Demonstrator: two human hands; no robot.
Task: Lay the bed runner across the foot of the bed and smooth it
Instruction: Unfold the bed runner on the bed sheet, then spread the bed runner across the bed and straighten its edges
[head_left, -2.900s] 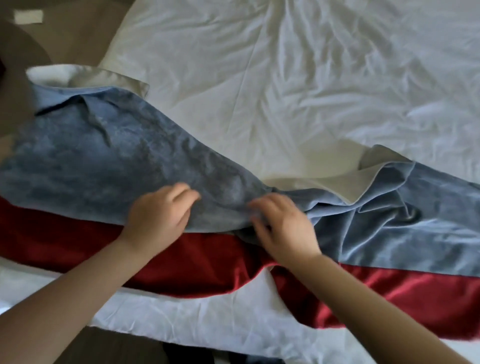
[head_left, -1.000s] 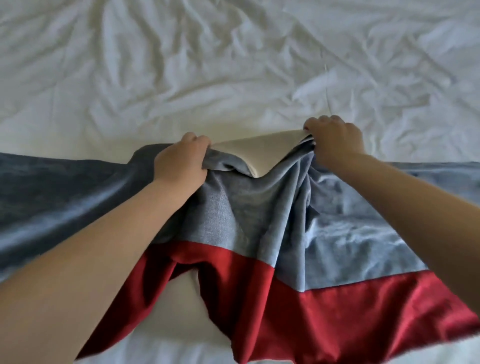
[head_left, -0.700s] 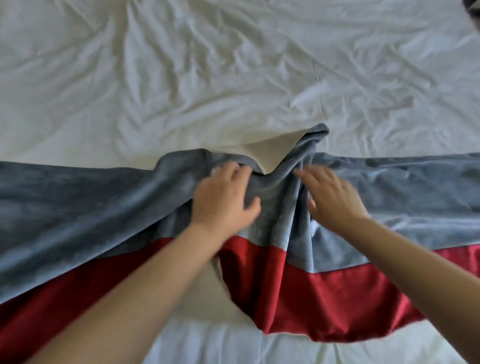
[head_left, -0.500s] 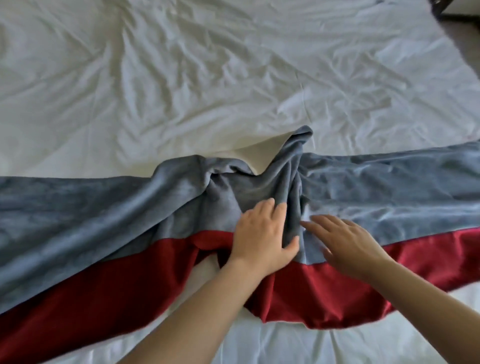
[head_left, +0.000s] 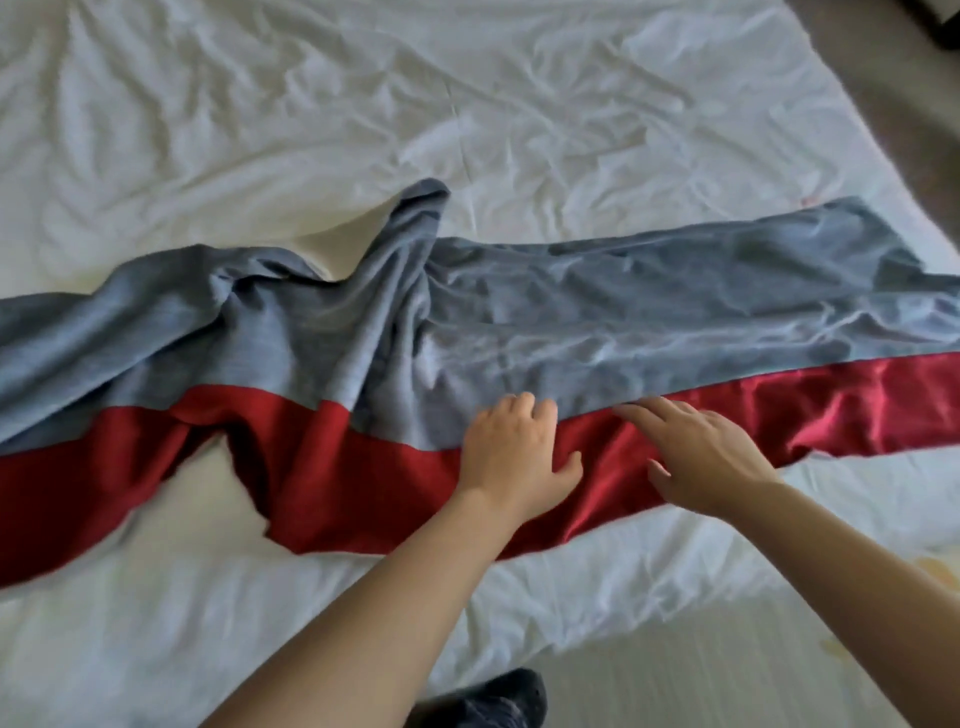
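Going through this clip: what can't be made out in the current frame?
Head view:
1. Both ends of the bed runner: cut off by the left and right frame edges.
2. Whether the left hand pinches fabric: its fingertips are hidden behind its knuckles.
3. Dark object at the bottom edge: cropped and blurred.
4. Fabric beneath the right hand: covered by it.

Soft daylight, glare on satin, slight motion blur, wide-angle edge distortion.

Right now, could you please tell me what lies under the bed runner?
The bed runner lies on the white sheet, which shows around it. Its cream lining shows at one turned-back fold. The sheet directly beneath the cloth is covered.
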